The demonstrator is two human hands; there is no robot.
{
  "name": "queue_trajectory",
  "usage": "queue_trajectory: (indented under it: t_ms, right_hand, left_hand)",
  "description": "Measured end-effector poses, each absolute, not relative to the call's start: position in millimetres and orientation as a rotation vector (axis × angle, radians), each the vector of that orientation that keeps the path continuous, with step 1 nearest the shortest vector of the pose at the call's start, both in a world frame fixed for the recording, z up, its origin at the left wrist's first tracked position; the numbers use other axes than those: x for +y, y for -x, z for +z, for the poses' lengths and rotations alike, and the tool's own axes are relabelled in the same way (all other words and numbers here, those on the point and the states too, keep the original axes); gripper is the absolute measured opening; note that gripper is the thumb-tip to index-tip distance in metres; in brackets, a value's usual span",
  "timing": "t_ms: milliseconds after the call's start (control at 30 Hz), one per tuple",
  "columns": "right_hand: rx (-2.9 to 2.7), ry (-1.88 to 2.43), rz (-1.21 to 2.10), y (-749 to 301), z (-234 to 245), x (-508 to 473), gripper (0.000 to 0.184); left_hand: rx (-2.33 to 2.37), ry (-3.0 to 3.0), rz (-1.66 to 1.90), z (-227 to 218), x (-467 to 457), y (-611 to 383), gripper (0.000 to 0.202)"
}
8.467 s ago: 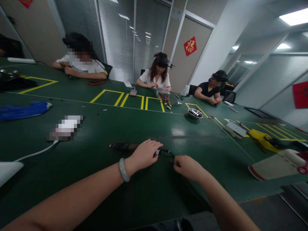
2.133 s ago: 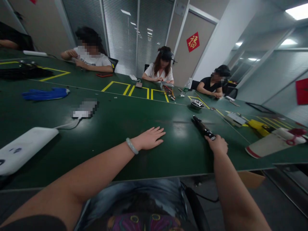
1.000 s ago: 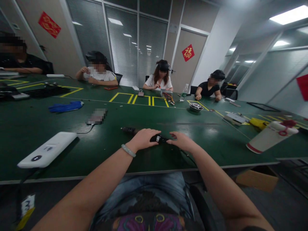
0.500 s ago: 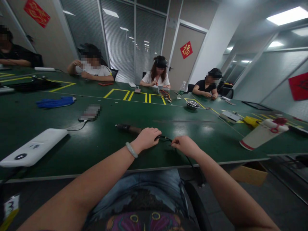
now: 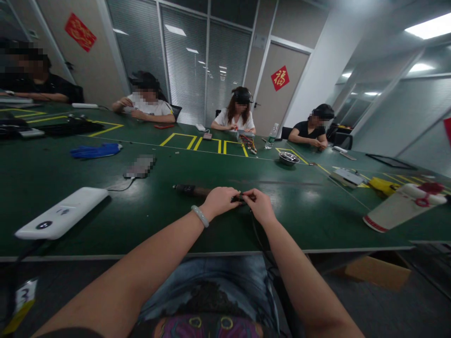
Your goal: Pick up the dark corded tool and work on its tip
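Observation:
An electric screwdriver (image 5: pixel 190 189), dark and slim with a narrow tip pointing left, lies along the green table in front of me. My left hand (image 5: pixel 222 203) is closed around its rear end and hides that part. Right beside it, my right hand (image 5: pixel 260 205) pinches the end of a black cable (image 5: pixel 259 234) with thumb and fingers. Both hands' fingertips meet at the tool's rear; whether plug and socket are joined there is too small to tell. From the right hand the cable runs down over the table's front edge.
To the left are a white power bank (image 5: pixel 63 213), a phone (image 5: pixel 139 167) wired to it and blue gloves (image 5: pixel 96 150). A pale tumbler (image 5: pixel 401 209), a yellow bundle (image 5: pixel 384 187) and a metal bowl (image 5: pixel 289 158) stand right. Several people sit across the table.
My right hand has brought the cable end leftward and up against the tool's rear, closing the gap between my hands. The left hand keeps its hold. The view has shifted slightly left.

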State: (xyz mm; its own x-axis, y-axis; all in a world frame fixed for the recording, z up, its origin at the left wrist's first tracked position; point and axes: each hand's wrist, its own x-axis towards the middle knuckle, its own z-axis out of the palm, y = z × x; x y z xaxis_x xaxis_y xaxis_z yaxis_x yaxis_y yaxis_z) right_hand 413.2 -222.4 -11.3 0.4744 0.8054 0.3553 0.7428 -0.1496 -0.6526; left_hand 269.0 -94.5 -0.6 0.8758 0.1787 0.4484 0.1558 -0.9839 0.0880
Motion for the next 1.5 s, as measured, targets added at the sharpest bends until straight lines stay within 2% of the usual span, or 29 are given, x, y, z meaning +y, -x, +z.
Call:
queue_trajectory:
  t_ms: [500, 1500]
  right_hand:
    - [-1.462, 2.003, -0.058, -416.5, -5.3, -235.9, 0.015]
    - [-1.608, 2.087, -0.067, -414.6, -5.3, -228.3, 0.015]
  left_hand:
    - [0.275, -2.948, 0.741, -4.4, -90.0, -273.6, 0.030]
    - [0.329, -3.005, 0.693, 0.3, -95.8, -271.7, 0.022]
